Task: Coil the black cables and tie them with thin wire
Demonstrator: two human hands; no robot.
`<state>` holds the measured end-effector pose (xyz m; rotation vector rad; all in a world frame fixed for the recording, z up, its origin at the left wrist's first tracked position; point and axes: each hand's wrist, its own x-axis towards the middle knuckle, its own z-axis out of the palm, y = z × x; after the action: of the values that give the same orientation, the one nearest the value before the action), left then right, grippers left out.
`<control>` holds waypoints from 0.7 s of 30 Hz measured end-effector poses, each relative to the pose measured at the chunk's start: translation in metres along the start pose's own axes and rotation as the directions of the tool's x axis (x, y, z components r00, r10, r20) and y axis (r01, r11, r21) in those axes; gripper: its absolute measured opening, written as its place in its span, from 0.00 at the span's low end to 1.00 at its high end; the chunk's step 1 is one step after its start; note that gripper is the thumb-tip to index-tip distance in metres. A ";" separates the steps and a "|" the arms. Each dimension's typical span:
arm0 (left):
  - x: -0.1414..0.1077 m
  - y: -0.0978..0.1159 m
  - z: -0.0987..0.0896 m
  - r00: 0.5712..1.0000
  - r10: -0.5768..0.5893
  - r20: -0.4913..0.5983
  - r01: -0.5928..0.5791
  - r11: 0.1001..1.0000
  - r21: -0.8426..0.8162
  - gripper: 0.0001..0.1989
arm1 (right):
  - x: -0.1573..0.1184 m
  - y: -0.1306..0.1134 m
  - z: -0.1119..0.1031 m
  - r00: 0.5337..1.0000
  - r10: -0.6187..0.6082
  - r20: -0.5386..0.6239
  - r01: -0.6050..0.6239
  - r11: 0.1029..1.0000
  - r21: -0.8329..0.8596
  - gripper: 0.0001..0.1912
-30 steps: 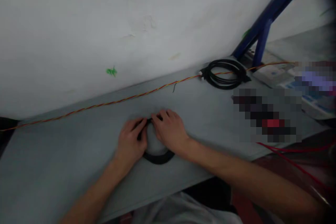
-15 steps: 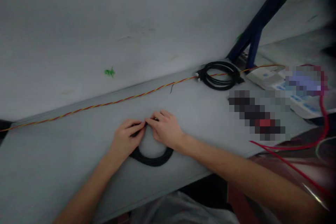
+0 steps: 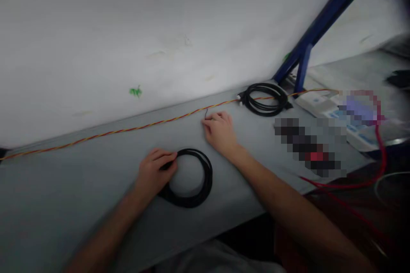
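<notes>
On the head view, my left grip [image 3: 154, 171] is clenched on the near-left side of the black cable coil [image 3: 207, 181], its fingers curled over the strands where the coil lies flat on the grey bench [image 3: 60, 204]. My right grip [image 3: 219, 133] is released, resting open on the bench well clear of the coil, its fingertips [image 3: 205, 122] just short of a thin dark wire end [image 3: 206, 113] on the twisted red-and-yellow wire [image 3: 134, 128] along the wall. A second black cable coil [image 3: 265, 89] lies farther on. I judge the coil's shaping to be in hand; the next move calls for securing its loose strands.
</notes>
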<state>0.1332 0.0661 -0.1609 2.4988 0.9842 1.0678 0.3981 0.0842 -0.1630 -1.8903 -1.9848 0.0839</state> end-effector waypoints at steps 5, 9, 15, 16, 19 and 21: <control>-0.002 -0.001 -0.001 1.000 0.017 -0.001 -0.017 1.000 -0.004 0.06 | -0.016 -0.024 -0.001 0.986 -0.166 0.018 0.164 0.984 0.066 0.14; -0.003 -0.005 0.001 0.998 0.053 -0.020 -0.054 0.998 -0.018 0.07 | -0.010 -0.023 0.003 0.998 -0.046 -0.040 0.048 0.998 0.047 0.19; -0.003 -0.006 0.002 0.997 0.066 -0.032 -0.067 0.998 -0.015 0.07 | -0.004 -0.006 0.006 0.991 -0.133 -0.012 0.133 0.980 0.150 0.13; -0.003 -0.006 0.002 0.997 0.066 -0.028 -0.066 0.998 -0.012 0.07 | -0.004 -0.002 0.005 0.982 -0.188 0.000 0.184 0.964 0.191 0.12; -0.004 -0.006 0.002 0.998 0.059 -0.024 -0.059 0.998 -0.007 0.07 | -0.005 0.006 0.002 0.969 -0.249 0.007 0.236 0.928 0.288 0.09; -0.005 -0.006 0.001 0.998 0.057 -0.024 -0.057 0.998 -0.006 0.07 | -0.005 0.011 0.001 0.982 -0.190 -0.011 0.184 0.938 0.294 0.10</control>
<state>0.1291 0.0671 -0.1671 2.5281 0.9196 1.1186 0.4079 0.0806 -0.1681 -1.5133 -2.0245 0.3251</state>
